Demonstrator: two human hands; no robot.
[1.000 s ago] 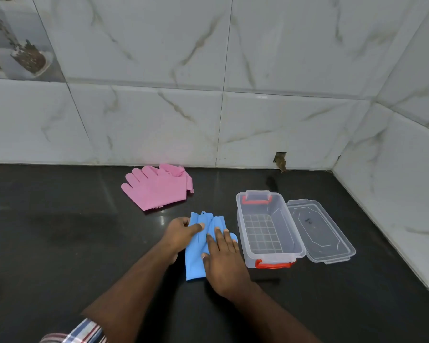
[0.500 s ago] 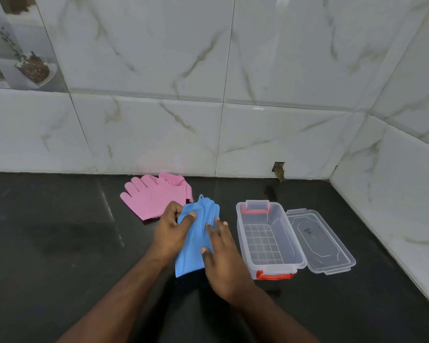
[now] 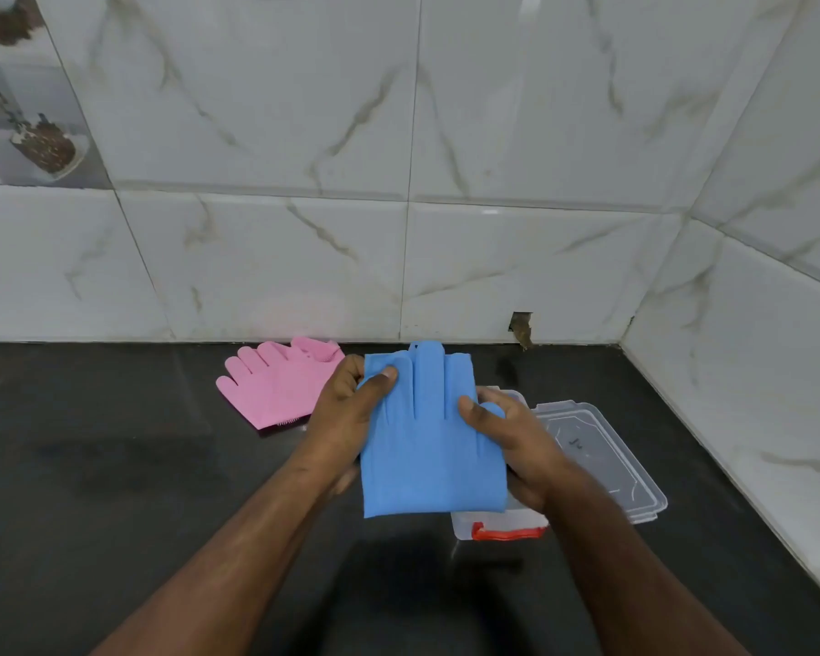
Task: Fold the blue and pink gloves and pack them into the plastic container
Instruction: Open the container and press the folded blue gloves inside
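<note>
Both hands hold the blue gloves (image 3: 429, 447) up off the black table (image 3: 114, 490), in front of the person. The left hand (image 3: 346, 414) grips the left edge, its thumb pressed on the front near the glove fingers. The right hand (image 3: 517, 447) grips the right edge, thumb on the front and fingers curled behind. The glove fingers point up and away; the cuff end hangs toward the person. The pink gloves (image 3: 275, 385) lie flat on the table to the left, near the tiled wall (image 3: 517, 267). The clear container (image 3: 498, 525), with a red latch (image 3: 507, 532), sits partly hidden behind the blue gloves and right hand, and its lid (image 3: 602, 456) lies just right of it.
</note>
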